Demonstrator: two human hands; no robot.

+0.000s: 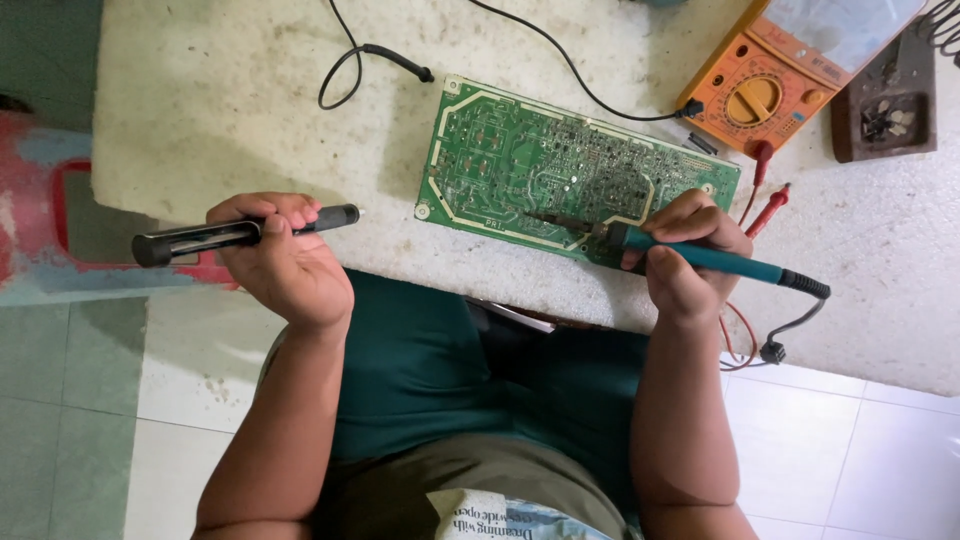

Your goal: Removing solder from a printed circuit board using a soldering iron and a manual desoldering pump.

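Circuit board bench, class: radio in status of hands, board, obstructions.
Left hand grips black desoldering pump, held off the board. Right hand holds teal soldering iron, tip on green circuit board. Orange multimeter and leads behind, clear.

We are looking at a flat green circuit board (560,175) traced with pale lines, lying on a speckled off-white stone tabletop (230,90). We are seeing a teal-handled soldering iron (700,255), a slim black desoldering pump (235,233) and a boxy orange multimeter (770,95) trailing red probes.
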